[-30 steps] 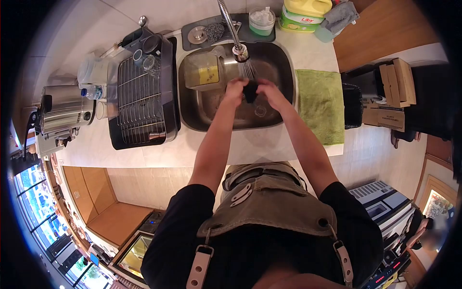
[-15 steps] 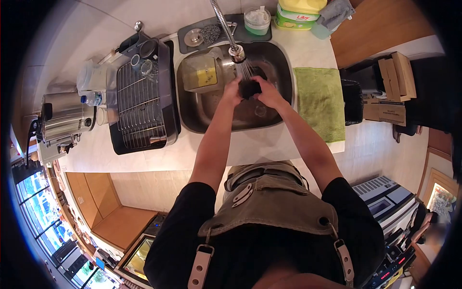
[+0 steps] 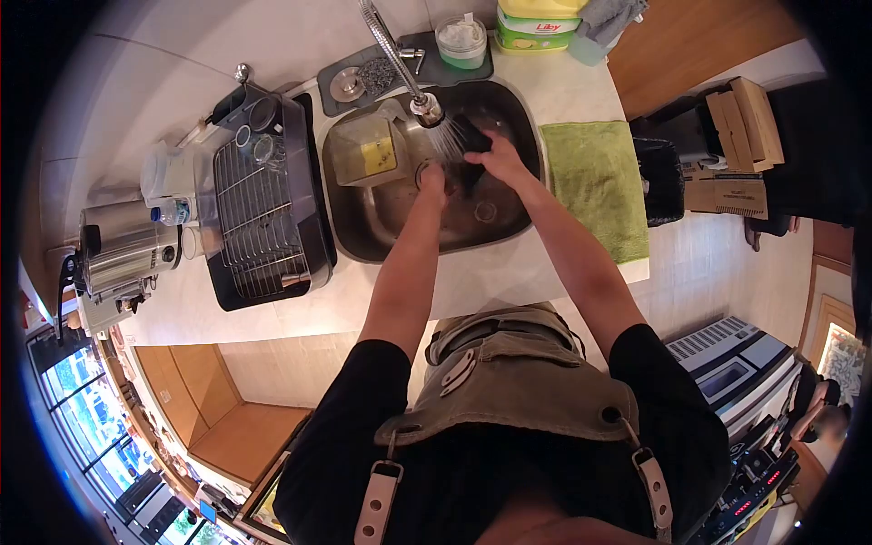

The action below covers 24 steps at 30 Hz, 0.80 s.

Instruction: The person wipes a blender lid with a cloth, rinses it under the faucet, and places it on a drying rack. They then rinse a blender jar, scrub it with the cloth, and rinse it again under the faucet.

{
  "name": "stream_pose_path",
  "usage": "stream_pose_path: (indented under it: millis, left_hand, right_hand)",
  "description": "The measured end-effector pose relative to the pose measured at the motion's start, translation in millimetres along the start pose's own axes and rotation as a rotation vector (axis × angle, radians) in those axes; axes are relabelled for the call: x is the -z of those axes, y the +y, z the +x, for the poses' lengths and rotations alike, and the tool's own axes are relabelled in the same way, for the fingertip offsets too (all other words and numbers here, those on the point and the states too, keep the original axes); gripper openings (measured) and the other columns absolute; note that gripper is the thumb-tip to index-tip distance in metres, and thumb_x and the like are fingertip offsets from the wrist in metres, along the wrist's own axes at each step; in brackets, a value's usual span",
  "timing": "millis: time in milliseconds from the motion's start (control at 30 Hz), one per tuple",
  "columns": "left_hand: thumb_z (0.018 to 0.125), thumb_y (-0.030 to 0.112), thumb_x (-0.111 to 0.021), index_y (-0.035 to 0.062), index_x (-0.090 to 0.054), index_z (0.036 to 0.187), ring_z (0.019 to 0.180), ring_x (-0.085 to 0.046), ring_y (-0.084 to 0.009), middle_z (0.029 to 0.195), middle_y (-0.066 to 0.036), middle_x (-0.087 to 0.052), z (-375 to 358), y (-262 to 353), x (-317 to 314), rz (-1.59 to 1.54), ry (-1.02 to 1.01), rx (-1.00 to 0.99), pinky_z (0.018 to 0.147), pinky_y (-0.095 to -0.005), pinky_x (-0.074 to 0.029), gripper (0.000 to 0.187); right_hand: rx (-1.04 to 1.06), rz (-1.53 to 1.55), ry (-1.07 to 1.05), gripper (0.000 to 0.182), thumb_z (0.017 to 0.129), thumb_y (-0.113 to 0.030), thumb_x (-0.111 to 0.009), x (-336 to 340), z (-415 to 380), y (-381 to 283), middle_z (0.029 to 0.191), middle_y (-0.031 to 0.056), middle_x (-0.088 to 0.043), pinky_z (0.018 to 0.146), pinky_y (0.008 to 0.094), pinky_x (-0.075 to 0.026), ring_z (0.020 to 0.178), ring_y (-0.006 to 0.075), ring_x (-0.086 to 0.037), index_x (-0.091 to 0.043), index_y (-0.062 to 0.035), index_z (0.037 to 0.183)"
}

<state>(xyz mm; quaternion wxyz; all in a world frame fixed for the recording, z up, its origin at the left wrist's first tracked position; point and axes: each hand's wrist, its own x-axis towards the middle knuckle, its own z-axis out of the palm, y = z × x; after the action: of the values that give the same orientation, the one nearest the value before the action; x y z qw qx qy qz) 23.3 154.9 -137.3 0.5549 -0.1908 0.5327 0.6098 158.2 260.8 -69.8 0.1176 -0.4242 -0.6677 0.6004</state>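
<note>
Over the steel sink my right hand grips a black object, tilted under the spray; its exact kind does not show. Water fans from the faucet head onto it. Lower and to the left, my left hand is closed beside the stream, with a small curved rim at its fingers; I cannot tell what it holds. A clear square container with a yellow sponge inside stands at the sink's left. A small round clear item lies on the sink bottom.
Left of the sink is a dish rack with cups at its back. A green towel lies to the right. Behind the sink, a grey mat carries a scrubber and a tub. A yellow detergent jug stands nearby.
Both hands were together at the dark object under the water. The left hand has parted from it and moved lower left, while the right hand holds the black object tilted. The view has shifted slightly.
</note>
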Motion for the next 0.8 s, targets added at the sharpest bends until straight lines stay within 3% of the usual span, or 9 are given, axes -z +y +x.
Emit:
stream_pose_path:
  millis: [67,167,267,367,467,567,600,733,800]
  left_hand:
    - [0.099,0.041,-0.04,0.007,-0.049,0.138,0.126,-0.05,-0.0354,0.14,-0.016,-0.051,51,-1,16,-0.273,-0.277,0.175,0.108,-0.0573,-0.037,0.052]
    - [0.096,0.04,-0.042,0.0082,-0.05,0.135,0.125,-0.049,-0.0379,0.139,-0.017,-0.05,-37,31,-29,-0.31,-0.389,0.086,0.108,-0.0633,-0.034,0.051]
    - [0.094,0.047,-0.046,0.0099,-0.053,0.132,0.121,-0.052,-0.0373,0.134,-0.015,-0.053,-18,18,-10,-0.351,-0.41,0.128,0.107,-0.063,-0.034,0.054]
    - [0.091,0.05,-0.051,0.0108,-0.055,0.129,0.119,-0.054,-0.0355,0.129,-0.013,-0.058,-31,-1,-1,-0.263,-0.2,-0.096,0.104,-0.0615,-0.037,0.055]
    - [0.089,0.048,-0.056,0.0115,-0.058,0.125,0.117,-0.056,-0.0316,0.125,-0.011,-0.061,-70,-5,-31,-0.315,-0.027,-0.168,0.101,-0.0553,-0.042,0.051]
    - [0.088,0.045,-0.06,0.0128,-0.06,0.122,0.114,-0.056,-0.0288,0.124,-0.009,-0.062,-51,5,-33,-0.453,-0.144,-0.211,0.1,-0.051,-0.043,0.047]
    - [0.09,0.047,-0.059,0.0134,-0.059,0.124,0.112,-0.057,-0.0286,0.121,-0.009,-0.062,-55,9,-33,-0.428,-0.246,-0.36,0.1,-0.0481,-0.043,0.048]
    - [0.094,0.044,-0.055,0.0088,-0.059,0.125,0.114,-0.057,-0.0263,0.124,-0.008,-0.062,-51,-3,-10,-0.334,-0.068,-0.211,0.099,-0.0502,-0.044,0.048]
    - [0.096,0.039,-0.051,0.0073,-0.057,0.127,0.114,-0.058,-0.0266,0.126,-0.008,-0.061,-19,-15,3,-0.32,-0.159,-0.14,0.098,-0.05,-0.045,0.044]
  right_hand:
    - [0.422,-0.466,0.153,0.063,0.073,-0.01,-0.075,-6,-5,5,0.126,0.0204,-0.057,0.1,0.0479,-0.047,0.116,0.0346,-0.057,-0.055,-0.0065,0.133]
    - [0.645,-0.673,-0.025,0.069,0.066,-0.005,-0.073,4,-17,2,0.122,0.0212,-0.057,0.104,0.0455,-0.044,0.118,0.0389,-0.054,-0.055,-0.0106,0.133]
    - [0.68,-0.594,-0.266,0.07,0.066,-0.006,-0.074,13,-12,7,0.128,0.0185,-0.056,0.106,0.0429,-0.042,0.121,0.0372,-0.052,-0.055,-0.0136,0.133]
    - [0.42,-0.423,-0.166,0.071,0.072,-0.01,-0.076,29,-25,-4,0.137,0.0141,-0.053,0.112,0.0432,-0.036,0.127,0.0343,-0.05,-0.051,-0.0127,0.139]
    - [-0.036,0.186,0.099,0.07,0.078,-0.014,-0.075,33,-9,11,0.14,0.012,-0.052,0.106,0.0455,-0.042,0.127,0.0298,-0.051,-0.048,-0.0117,0.142]
    - [-0.425,0.631,0.137,0.053,0.082,-0.014,-0.07,23,-12,-29,0.129,0.013,-0.057,0.09,0.0321,-0.048,0.117,0.0219,-0.054,-0.055,-0.0088,0.132]
    - [-0.358,0.76,0.034,0.057,0.082,-0.017,-0.069,9,8,-1,0.123,0.015,-0.061,0.09,0.0326,-0.048,0.112,0.0226,-0.058,-0.051,-0.0028,0.134]
    - [-0.003,0.151,-0.009,0.06,0.084,-0.014,-0.065,-10,19,37,0.122,0.0231,-0.062,0.097,0.0404,-0.047,0.115,0.0354,-0.059,-0.046,-0.0006,0.138]
    - [0.147,-0.107,0.087,0.059,0.085,-0.011,-0.061,9,8,24,0.124,0.0287,-0.06,0.101,0.0454,-0.045,0.119,0.0433,-0.056,-0.044,-0.001,0.14]
